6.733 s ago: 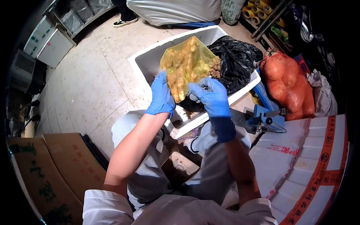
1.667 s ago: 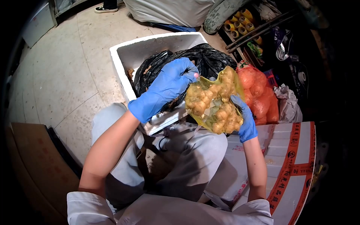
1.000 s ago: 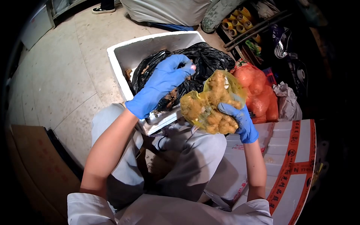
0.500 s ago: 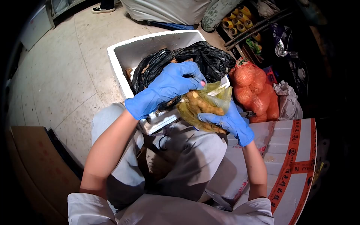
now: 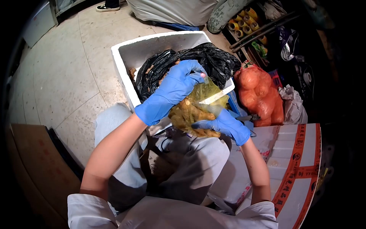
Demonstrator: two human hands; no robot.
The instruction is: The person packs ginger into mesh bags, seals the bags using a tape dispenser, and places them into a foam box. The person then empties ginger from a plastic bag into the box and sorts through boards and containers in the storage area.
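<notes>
A yellow mesh bag (image 5: 192, 114) of knobbly ginger hangs between my hands, over the near edge of a white foam box (image 5: 126, 82). My left hand (image 5: 173, 89), in a blue glove, pinches the bag's upper edge; a bare pink fingertip pokes out of the glove. My right hand (image 5: 225, 126), also gloved in blue, is wrapped round the lower right side of the bag, with its thumb across the front. Inside the box lies a black plastic bag (image 5: 215, 61) with loose brown ginger pieces (image 5: 150, 69) on and beside it.
A red net sack (image 5: 259, 93) of round produce stands right of the box, beside a crumpled white bag (image 5: 292, 104). A taped white box (image 5: 278, 164) is at the lower right, a cardboard box (image 5: 42, 156) at the lower left. A person's shoe (image 5: 108, 8) shows at the top.
The mesh bag has moved left and lower from my right side, and its ginger has shifted. My left hand, raised off the bag a second ago, now pinches its top edge.
</notes>
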